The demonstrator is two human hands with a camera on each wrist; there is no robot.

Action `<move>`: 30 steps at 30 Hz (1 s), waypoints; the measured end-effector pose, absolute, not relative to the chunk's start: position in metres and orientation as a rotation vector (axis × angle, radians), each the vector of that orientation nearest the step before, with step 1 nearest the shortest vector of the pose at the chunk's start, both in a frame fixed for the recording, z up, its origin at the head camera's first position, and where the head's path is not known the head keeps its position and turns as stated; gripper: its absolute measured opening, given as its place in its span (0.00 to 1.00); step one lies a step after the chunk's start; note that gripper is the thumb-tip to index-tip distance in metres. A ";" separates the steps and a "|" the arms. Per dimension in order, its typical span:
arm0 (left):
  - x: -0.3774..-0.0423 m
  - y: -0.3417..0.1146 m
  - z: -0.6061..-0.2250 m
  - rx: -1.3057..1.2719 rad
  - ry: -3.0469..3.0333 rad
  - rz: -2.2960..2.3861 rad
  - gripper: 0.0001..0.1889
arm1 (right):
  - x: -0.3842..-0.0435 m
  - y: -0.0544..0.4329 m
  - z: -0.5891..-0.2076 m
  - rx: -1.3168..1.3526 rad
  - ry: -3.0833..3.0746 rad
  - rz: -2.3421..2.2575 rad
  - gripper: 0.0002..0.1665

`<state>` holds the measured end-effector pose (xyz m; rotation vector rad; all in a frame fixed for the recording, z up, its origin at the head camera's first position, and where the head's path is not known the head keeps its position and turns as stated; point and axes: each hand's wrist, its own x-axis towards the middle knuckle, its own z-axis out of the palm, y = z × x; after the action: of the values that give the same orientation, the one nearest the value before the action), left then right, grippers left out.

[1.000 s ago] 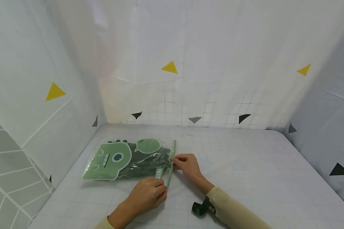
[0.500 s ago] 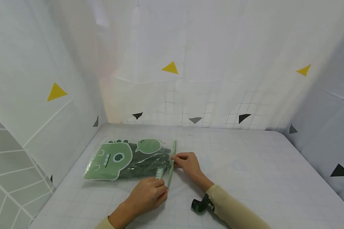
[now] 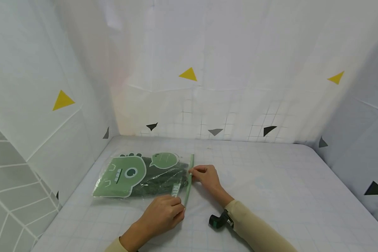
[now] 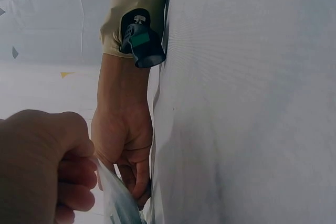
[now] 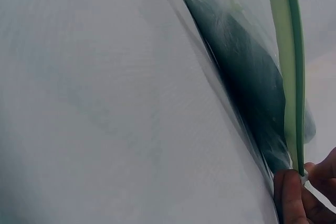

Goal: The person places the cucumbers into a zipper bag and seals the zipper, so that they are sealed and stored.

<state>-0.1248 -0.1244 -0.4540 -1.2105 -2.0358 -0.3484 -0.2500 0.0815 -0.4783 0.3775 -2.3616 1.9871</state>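
Note:
A clear plastic zip bag (image 3: 119, 180) printed with a green cartoon monster lies flat on the left half of the table, with something dark green inside. Its green zip strip (image 3: 188, 190) runs along the right-hand edge. My left hand (image 3: 163, 213) pinches the near end of that strip. Farther up, my right hand (image 3: 207, 180) pinches a small pale slider on the strip between thumb and fingers; in the right wrist view, the fingers (image 5: 291, 198) close around it. The left wrist view shows the curled left hand (image 4: 47, 166) holding the bag's corner.
A white grid-marked cloth covers the table (image 3: 271, 182). White sheets with yellow and black triangles hang at the back and both sides. A black wrist camera (image 3: 218, 220) is strapped to the right sleeve, close above the tabletop.
My right hand has slid a little way along the zip strip toward its far end, pinching the slider. The left hand stays at the near end, and the bag has barely shifted.

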 end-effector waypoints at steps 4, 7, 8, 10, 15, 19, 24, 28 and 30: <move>-0.125 -0.125 -0.453 -1.215 -2.031 -0.349 0.13 | -0.253 0.081 -0.477 0.362 -2.368 1.970 0.07; -0.125 -0.125 -0.453 -1.217 -2.043 -0.354 0.13 | -0.255 0.080 -0.477 0.349 -2.365 1.965 0.08; -0.125 -0.125 -0.453 -1.217 -2.047 -0.354 0.12 | -0.257 0.080 -0.477 0.344 -2.364 1.961 0.08; -0.125 -0.125 -0.453 -1.217 -2.055 -0.356 0.12 | -0.259 0.080 -0.478 0.336 -2.360 1.956 0.08; -0.125 -0.125 -0.453 -1.220 -2.054 -0.357 0.12 | -0.266 0.079 -0.480 0.313 -2.346 1.956 0.08; -0.125 -0.125 -0.453 -1.231 -2.037 -0.364 0.12 | -0.270 0.079 -0.479 0.298 -2.338 1.949 0.08; -0.125 -0.126 -0.454 -1.236 -2.029 -0.365 0.13 | -0.274 0.079 -0.479 0.300 -2.320 1.969 0.08; -0.125 -0.126 -0.454 -1.228 -2.038 -0.371 0.13 | -0.279 0.079 -0.480 0.306 -2.319 1.975 0.08; -0.125 -0.126 -0.455 -1.228 -2.043 -0.379 0.13 | -0.280 0.079 -0.479 0.300 -2.325 1.960 0.08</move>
<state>-0.1254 -0.1261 -0.4550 -1.2280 -2.0425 -0.3785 -0.2800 0.0788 -0.4792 0.3001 -2.3249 1.9601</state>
